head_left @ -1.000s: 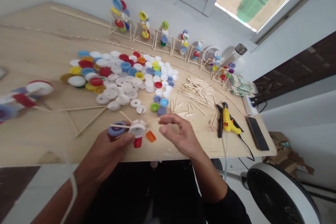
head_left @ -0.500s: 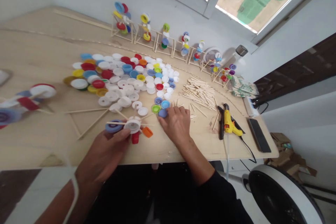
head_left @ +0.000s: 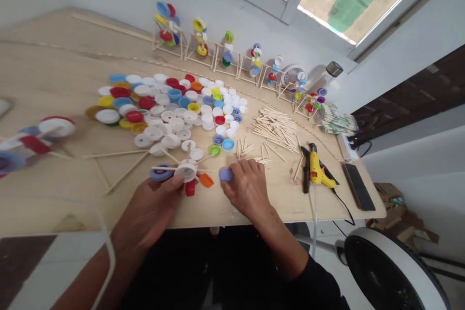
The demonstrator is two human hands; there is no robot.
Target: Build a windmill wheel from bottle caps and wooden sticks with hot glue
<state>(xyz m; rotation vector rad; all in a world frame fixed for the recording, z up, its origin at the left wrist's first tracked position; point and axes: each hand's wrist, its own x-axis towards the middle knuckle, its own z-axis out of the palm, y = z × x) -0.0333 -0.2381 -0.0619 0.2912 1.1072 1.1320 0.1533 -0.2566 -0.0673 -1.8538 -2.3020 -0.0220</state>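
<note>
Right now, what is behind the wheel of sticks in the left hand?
White caps show beyond its upper sticks, tabletop around it; what the white hub and left hand cover is hidden.

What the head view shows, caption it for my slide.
Left hand holds a cap-and-stick wheel; right hand grips a blue cap near loose caps.

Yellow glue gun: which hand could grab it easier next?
Probably the right hand: it's nearer the glue gun, though holding a blue cap. The left hand is farther, holding the stick-and-cap wheel.
</note>
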